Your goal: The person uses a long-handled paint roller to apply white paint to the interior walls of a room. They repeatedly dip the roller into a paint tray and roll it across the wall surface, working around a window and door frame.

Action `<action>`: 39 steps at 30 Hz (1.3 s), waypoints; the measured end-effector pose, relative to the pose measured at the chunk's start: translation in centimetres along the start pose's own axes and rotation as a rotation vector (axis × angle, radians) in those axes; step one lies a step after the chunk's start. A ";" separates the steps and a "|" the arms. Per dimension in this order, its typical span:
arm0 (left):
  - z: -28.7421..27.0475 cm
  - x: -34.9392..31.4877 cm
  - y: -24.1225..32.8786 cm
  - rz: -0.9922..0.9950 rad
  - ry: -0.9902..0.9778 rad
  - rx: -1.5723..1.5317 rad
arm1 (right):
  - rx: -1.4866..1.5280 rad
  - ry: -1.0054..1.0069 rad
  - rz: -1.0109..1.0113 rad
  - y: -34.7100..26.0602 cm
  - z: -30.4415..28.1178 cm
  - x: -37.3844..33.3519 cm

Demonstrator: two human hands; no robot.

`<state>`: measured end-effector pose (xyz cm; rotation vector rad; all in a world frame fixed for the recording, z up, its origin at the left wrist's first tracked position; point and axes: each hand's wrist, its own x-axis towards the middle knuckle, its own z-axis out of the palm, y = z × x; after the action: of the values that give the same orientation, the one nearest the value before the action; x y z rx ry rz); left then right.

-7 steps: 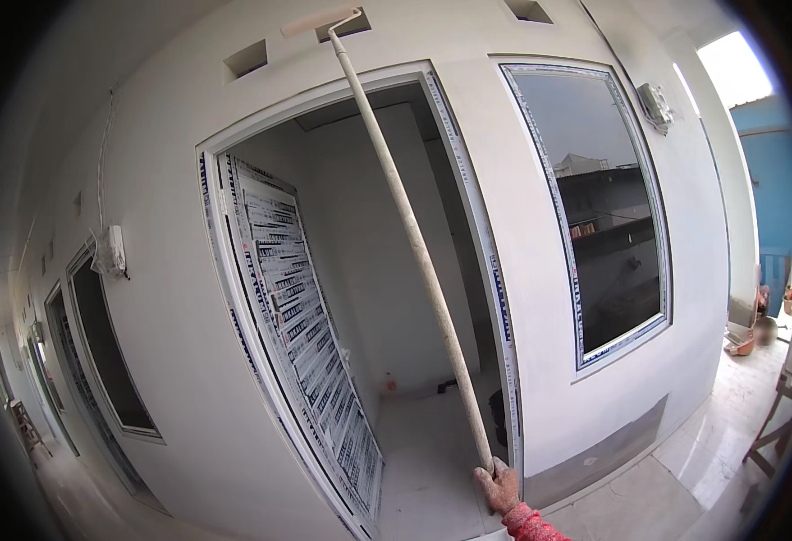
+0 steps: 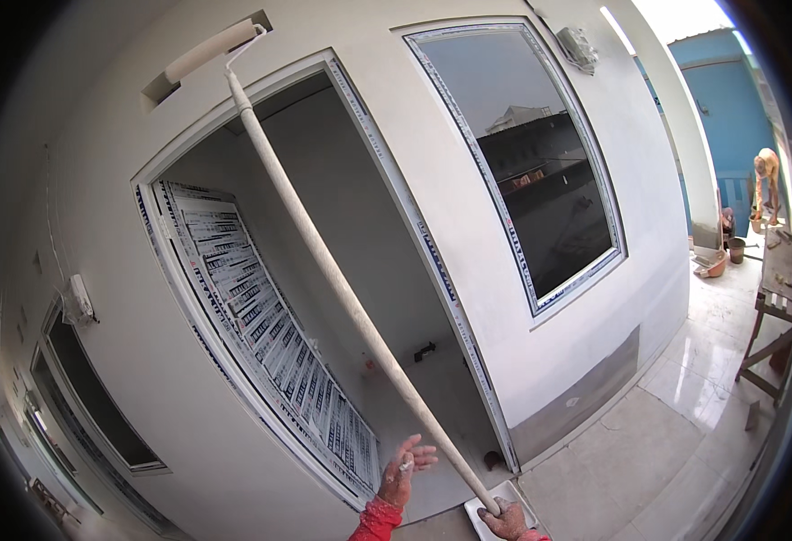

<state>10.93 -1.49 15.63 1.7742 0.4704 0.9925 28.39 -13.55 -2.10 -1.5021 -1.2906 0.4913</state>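
Note:
A paint roller (image 2: 211,52) with a cream cover lies against the upper wall above the doorway, beside a small square wall opening. Its long pale pole (image 2: 333,275) slants down across the doorway to my right hand (image 2: 507,521), which is closed round the lower end. My left hand (image 2: 401,471) is raised just left of the pole, apart from it, with fingers spread and whitish paint marks on it. Below the pole's end, partly hidden by my right hand, a white tray (image 2: 515,493) rests on the floor.
The door (image 2: 256,316), covered in printed protective film, stands ajar inside the frame. To its right is a dark-glass window (image 2: 531,162). A wooden trestle (image 2: 768,311) stands at the far right; a person (image 2: 765,180) bends beyond it, near buckets. Pale tiles (image 2: 675,388) cover the floor.
My left hand has come into view beside the pole. The roller has shifted left in the picture as the view turned right and down. The tray and the bending person now show.

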 end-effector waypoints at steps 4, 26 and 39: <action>5.5 4.8 7.7 0.248 0.022 -0.165 | -0.168 0.052 0.101 6.2 -2.9 -7.5; 6.6 -18.0 -30.6 -1.112 0.711 -0.352 | -0.569 -0.844 0.586 0.2 -16.3 -13.1; 17.3 -18.1 -41.9 -1.499 -0.199 -0.174 | -0.462 -0.703 1.063 0.0 -15.2 -13.4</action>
<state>19.52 -6.70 -32.09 0.8778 1.2427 -0.2107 36.36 -32.13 -0.63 -2.5141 -1.0246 1.5915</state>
